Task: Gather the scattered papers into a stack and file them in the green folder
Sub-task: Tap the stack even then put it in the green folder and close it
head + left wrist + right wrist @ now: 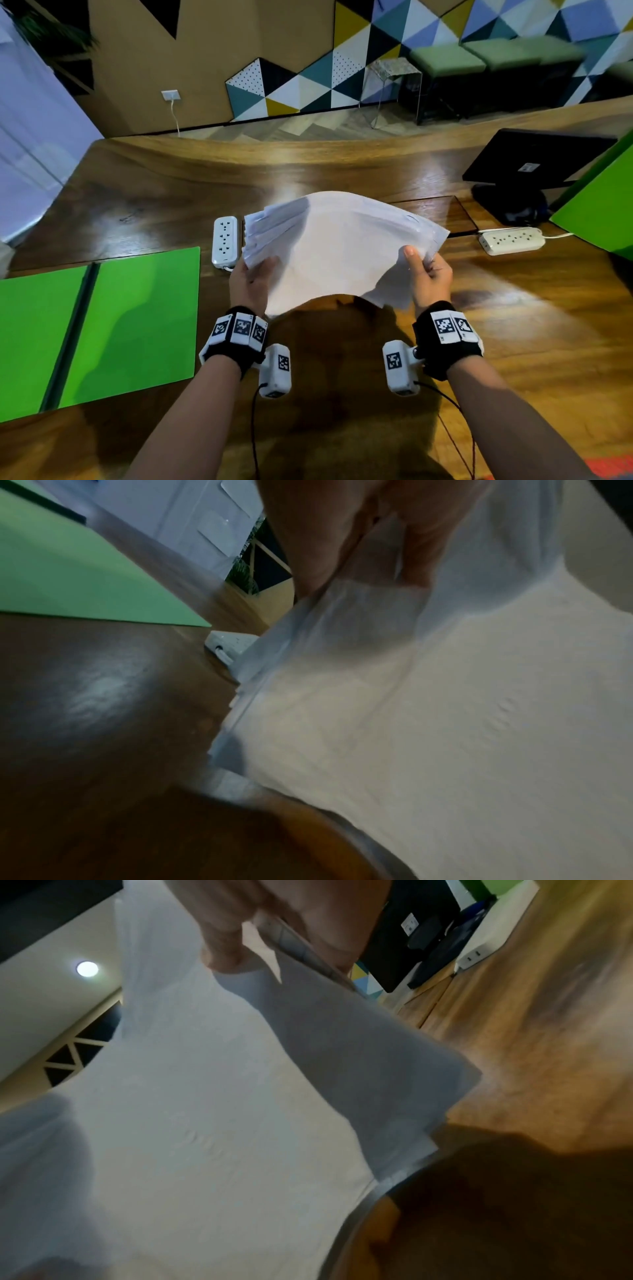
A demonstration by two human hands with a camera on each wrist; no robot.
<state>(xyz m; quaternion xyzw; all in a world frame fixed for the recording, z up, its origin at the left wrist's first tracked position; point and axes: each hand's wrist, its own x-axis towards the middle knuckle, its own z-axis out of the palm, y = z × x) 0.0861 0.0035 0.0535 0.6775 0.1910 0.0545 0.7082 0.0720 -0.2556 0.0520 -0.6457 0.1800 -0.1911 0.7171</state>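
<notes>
White paper fills the middle of the head view: we hold the papers (342, 246) as one loose, fanned stack above the wooden table (513, 342). Our left hand (248, 282) grips the stack's left edge, fingers hidden beneath the sheets. Our right hand (428, 277) pinches the right edge, thumb on top. The sheets arch upward between the two and their edges are not yet squared. The green folder (102, 325) lies open and flat on the table to our left, near the table's front edge, with bare wood between it and the stack. Just beyond the papers sit a white power strip (224, 240) on the left and a beige power strip (512, 240) on the right; a black monitor (534, 157) stands farther right. We judge the gathering done; squaring and filing remain.

From the left wrist, fingers (416, 542) curl under the papers (445, 723), clamped on them. The folder's corner (85, 569) shows at upper left, apart from the sheets.

From the right wrist, fingers (222, 934) pinch the papers (222, 1123), whose staggered corner hangs over open table (548, 1042).
</notes>
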